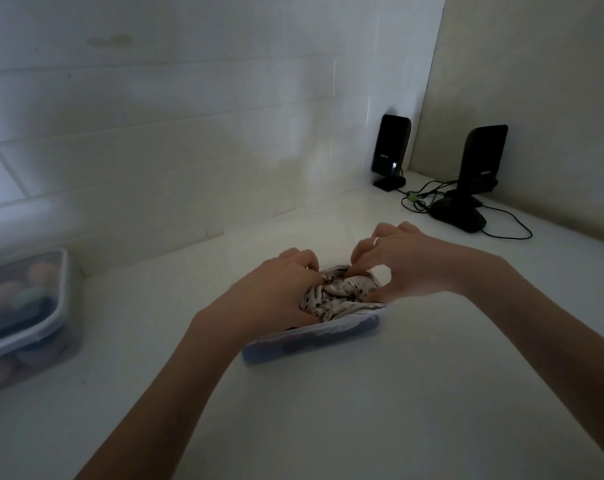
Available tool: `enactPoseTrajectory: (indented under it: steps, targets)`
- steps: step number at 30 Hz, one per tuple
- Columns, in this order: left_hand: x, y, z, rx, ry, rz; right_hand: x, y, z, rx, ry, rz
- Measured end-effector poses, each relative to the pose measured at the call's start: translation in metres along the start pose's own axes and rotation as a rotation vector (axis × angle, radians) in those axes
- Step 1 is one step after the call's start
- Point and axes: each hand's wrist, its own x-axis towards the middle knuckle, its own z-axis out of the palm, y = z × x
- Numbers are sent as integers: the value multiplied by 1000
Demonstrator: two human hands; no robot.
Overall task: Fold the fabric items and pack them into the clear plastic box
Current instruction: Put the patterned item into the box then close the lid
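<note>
Both hands press a bunched patterned fabric into a clear plastic box on a white counter.

The fabric point(342, 294) is pale with small dark markings, crumpled into soft ridges, and sits between the two sets of fingers, filling the top of the clear plastic box point(314, 336), whose bluish near rim shows just below the fingers. The left hand point(276, 292) lies curled over the fabric's left side, fingers bent down and gripping into the cloth. The right hand point(401, 265) arches over the far right edge, fingertips pinching the folds; a ring shows on one finger. Most of the box is hidden under the hands and cloth, and the dim, soft picture leaves the pattern hard to read. Well left of the fingers a second lidded box point(27, 313) is cut off by the frame, its coloured contents blurred.
</note>
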Motion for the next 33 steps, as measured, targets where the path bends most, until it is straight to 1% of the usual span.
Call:
enactPoseTrajectory:
  steps: [3,8,14,17,21,22,24,26,27,29,31,33]
  targets:
    - [1,0,3,-24,-75,-52,3,-3,-7,-109,-48,-19]
    - [5,1,6,81,-115,-86,15,-19,-2,-332,-127,-43]
    - [9,0,5,120,-212,-89,20,-19,0,-337,-178,-33]
    - [10,1,4,125,-208,-87,18,-19,3,-342,-124,-57]
    - [8,2,4,111,-165,-81,11,-14,3,-313,-39,-48]
    - [8,2,4,111,-150,-74,9,-12,2,-274,-48,-29]
    - [6,2,2,96,-127,-57,4,-8,-6,-110,-89,44]
    - [2,2,-2,38,-129,-52,-3,-6,-19,5,-115,82]
    - [0,2,-5,4,-128,-48,-6,-5,-25,24,-97,76]
    - [-4,1,-12,-79,-92,-42,-9,-7,-33,70,5,35]
    - [-4,3,-18,-189,0,-33,-7,-11,-35,147,91,-7]
    - [0,8,-22,-230,56,-34,-4,-19,-33,177,56,-1]
